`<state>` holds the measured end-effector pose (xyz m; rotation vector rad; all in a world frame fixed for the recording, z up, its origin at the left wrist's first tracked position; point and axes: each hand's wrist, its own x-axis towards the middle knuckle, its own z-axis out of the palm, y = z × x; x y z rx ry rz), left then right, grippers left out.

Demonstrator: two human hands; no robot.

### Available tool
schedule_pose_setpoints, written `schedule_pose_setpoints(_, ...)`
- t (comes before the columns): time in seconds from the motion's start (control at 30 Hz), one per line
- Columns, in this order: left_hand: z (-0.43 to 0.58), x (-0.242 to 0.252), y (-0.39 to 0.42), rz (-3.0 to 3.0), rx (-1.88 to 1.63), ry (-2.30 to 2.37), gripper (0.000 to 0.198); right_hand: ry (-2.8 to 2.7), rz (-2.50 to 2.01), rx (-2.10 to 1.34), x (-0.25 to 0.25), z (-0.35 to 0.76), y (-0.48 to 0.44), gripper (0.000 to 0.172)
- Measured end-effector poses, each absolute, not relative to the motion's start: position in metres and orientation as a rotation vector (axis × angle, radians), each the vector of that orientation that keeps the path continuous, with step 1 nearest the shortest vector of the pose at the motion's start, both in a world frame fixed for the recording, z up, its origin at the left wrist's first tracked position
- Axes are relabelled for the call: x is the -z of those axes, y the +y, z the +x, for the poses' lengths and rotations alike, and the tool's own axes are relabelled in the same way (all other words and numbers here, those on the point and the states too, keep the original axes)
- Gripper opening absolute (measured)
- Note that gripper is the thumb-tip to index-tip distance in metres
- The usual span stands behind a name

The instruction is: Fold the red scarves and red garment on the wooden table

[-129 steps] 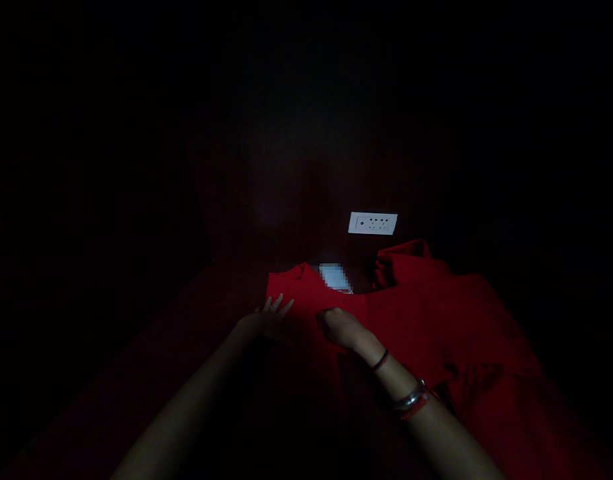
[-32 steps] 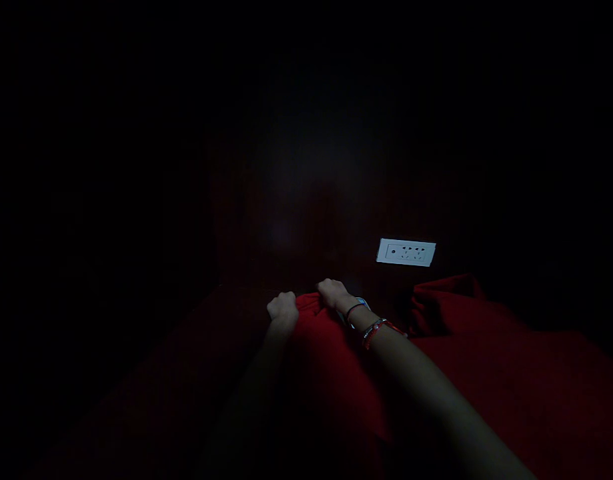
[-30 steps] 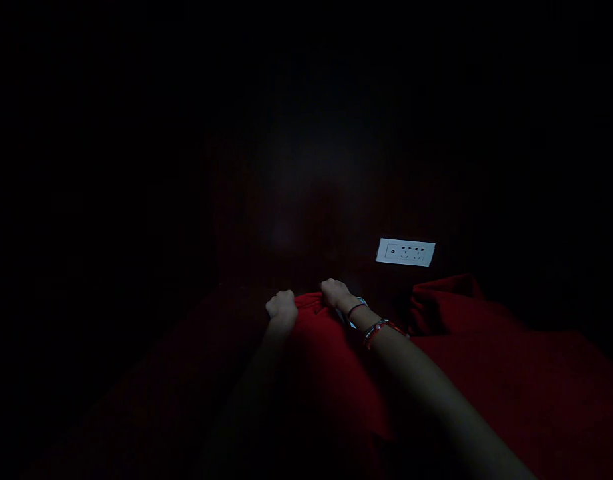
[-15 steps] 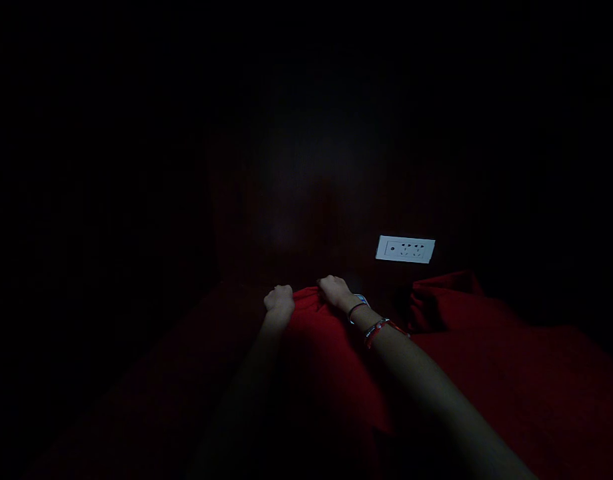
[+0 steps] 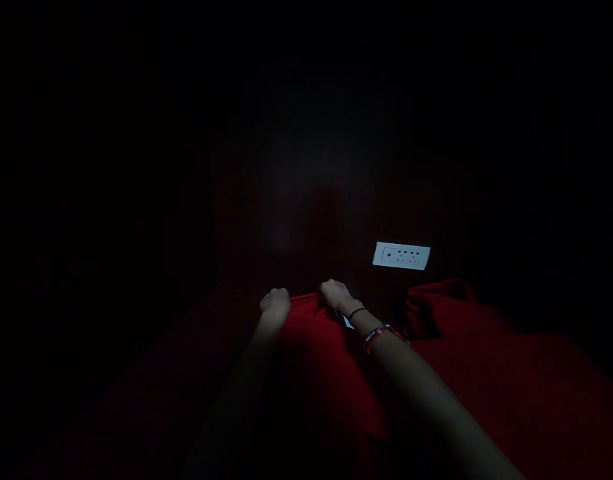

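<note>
The scene is very dark. A red cloth (image 5: 326, 373) lies spread over a surface in front of me. My left hand (image 5: 275, 303) is a closed fist gripping the cloth's far edge. A short way to the right, my right hand (image 5: 335, 294) is also closed on that same far edge. Bracelets (image 5: 381, 333) sit on my right wrist. A small pale item peeks out beside the right wrist, too hidden to name.
A white wall socket plate (image 5: 401, 256) sits on the dark back wall, right of my hands. More bunched red fabric (image 5: 436, 307) lies below it. The surroundings are black and unreadable.
Seconds ago both hands lay nearer me on the cloth, the left with fingers spread. They have since reached to its far edge and closed on it; my left fist has shifted slightly left.
</note>
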<state>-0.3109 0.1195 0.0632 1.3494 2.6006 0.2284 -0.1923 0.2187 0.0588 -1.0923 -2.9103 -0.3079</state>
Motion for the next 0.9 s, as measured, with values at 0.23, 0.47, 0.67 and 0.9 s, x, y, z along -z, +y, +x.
schedule_pose_setpoints(0.23,-0.304,-0.075,0.118,1.397,-0.243,2.548,0.032,-2.879,-1.078,0.225,-0.056,-0.186,0.214,0.032)
schedule_pose_setpoints(0.47,-0.301,-0.079,0.111,1.654,-0.370,2.535,0.031,-2.882,-0.440,0.236,-0.045,-0.167,0.206,0.032)
schedule_pose_setpoints(0.67,-0.300,-0.066,0.117,2.083,-0.106,2.171,0.032,-3.093,-0.483,0.390,-0.041,-0.160,0.204,0.031)
schedule_pose_setpoints(0.9,-0.295,-0.068,0.117,2.036,0.062,2.225,0.024,-3.064,-0.618,0.446,-0.044,-0.142,0.210,0.022)
